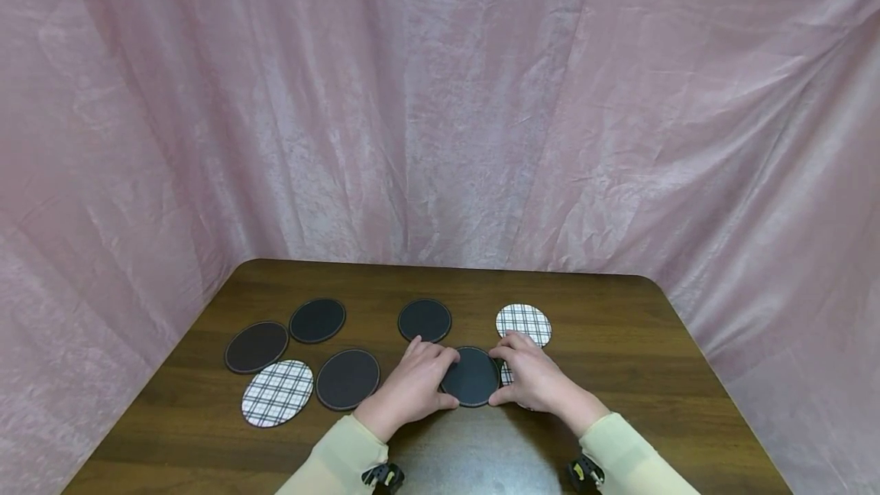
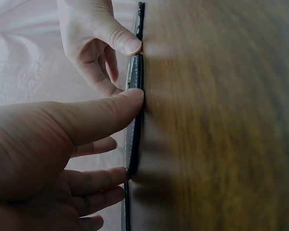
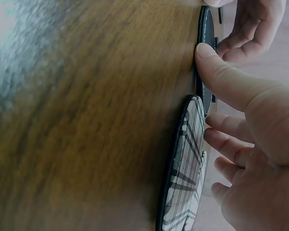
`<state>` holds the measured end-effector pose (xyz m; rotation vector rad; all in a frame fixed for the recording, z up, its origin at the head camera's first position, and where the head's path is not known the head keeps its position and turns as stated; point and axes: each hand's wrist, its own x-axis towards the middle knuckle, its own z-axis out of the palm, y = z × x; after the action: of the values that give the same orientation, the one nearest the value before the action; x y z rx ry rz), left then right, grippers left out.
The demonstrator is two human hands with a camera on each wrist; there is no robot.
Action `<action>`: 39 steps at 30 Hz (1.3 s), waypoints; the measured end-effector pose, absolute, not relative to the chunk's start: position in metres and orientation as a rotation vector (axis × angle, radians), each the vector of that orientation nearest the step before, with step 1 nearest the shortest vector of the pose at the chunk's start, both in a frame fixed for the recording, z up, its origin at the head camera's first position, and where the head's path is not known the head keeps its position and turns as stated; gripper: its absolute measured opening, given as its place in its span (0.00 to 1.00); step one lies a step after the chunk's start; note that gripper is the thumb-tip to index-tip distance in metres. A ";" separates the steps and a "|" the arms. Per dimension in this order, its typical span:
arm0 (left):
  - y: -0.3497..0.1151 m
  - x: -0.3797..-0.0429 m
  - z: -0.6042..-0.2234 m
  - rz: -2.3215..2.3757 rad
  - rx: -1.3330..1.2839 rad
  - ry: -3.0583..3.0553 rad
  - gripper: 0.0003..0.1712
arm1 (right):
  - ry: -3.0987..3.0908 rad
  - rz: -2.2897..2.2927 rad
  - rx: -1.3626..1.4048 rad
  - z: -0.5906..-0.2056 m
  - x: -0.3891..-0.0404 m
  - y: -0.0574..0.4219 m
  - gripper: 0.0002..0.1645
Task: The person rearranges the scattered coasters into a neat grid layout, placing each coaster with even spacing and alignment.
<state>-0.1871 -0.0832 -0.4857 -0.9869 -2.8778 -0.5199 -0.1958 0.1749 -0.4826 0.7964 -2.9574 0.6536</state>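
Between both hands is a round black coaster (image 1: 470, 376) with a stitched rim, near the middle of the table. My left hand (image 1: 414, 384) grips its left edge, thumb at the near side and fingers at the far side. On the opposite edge, my right hand (image 1: 532, 376) holds it the same way. The left wrist view shows the left thumb and fingertips on the rim of the black coaster (image 2: 134, 125), which lies about level with the tabletop. Partly under the right hand is a white plaid coaster (image 3: 183, 168), close beside the black one.
Another plaid coaster (image 1: 524, 323) lies behind the right hand, and a black coaster (image 1: 424, 320) lies behind the left. At left are a plaid coaster (image 1: 278, 393) and black coasters (image 1: 347, 380), (image 1: 317, 320), (image 1: 257, 347). Pink curtains (image 1: 440, 98) hang behind the wooden table (image 1: 639, 373).
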 end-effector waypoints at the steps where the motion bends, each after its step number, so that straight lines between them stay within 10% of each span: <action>1: -0.083 -0.187 -0.485 -0.518 -0.987 -2.881 0.37 | -2.956 0.662 0.797 -0.483 -0.196 0.175 0.47; 39: -0.138 -0.249 -0.453 -0.515 -0.540 -3.070 0.52 | -3.016 0.594 0.784 -0.457 -0.253 0.138 0.58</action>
<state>-0.2494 -0.1378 -0.4530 -0.5399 -3.0698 -0.5155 -0.2531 0.1380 -0.4572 0.7837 -3.0158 0.5945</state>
